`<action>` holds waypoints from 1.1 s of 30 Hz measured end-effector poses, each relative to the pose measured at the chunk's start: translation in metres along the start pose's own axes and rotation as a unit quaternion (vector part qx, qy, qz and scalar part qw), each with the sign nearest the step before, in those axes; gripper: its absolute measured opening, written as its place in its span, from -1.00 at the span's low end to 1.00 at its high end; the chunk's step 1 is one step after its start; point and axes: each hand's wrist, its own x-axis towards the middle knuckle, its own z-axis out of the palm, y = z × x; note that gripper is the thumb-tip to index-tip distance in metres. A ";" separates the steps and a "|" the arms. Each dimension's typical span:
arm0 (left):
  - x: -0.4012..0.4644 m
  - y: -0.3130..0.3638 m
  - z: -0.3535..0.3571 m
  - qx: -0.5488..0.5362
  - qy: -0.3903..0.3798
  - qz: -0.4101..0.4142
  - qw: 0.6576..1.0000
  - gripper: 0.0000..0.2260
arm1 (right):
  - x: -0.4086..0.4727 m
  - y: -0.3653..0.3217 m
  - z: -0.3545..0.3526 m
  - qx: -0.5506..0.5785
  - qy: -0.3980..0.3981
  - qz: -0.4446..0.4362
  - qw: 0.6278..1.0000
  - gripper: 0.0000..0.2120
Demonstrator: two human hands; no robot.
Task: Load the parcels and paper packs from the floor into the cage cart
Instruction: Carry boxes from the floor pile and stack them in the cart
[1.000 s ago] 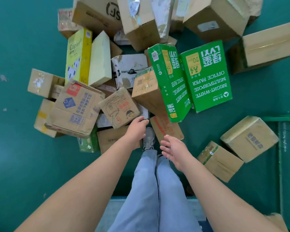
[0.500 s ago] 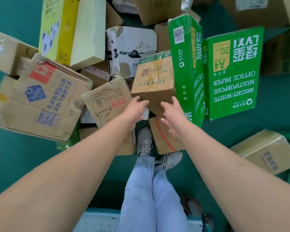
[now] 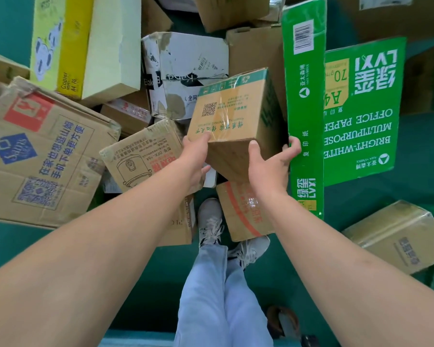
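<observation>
Now left hand [image 3: 193,156] and right hand [image 3: 268,166] grip the taped parcel [image 3: 233,113] from opposite sides.

It looked like a warehouse or parcel sorting room: taped cardboard parcels [image 3: 45,156] and green packs of office paper [image 3: 361,108] lay heaped on a painted green floor [image 3: 8,249].
</observation>
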 end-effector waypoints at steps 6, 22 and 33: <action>0.014 -0.007 0.010 -0.042 0.024 -0.003 0.999 -0.07 | 0.027 -0.001 -0.003 -0.061 -0.085 -0.094 0.990 -0.25; -0.085 -0.013 -0.024 0.003 0.002 0.108 0.994 -0.37 | -0.041 -0.001 -0.044 0.021 -0.043 -0.037 0.998 0.05; -0.307 -0.039 -0.107 -0.067 0.017 0.153 0.986 -0.15 | -0.210 -0.089 -0.125 -0.024 -0.085 -0.107 0.990 0.00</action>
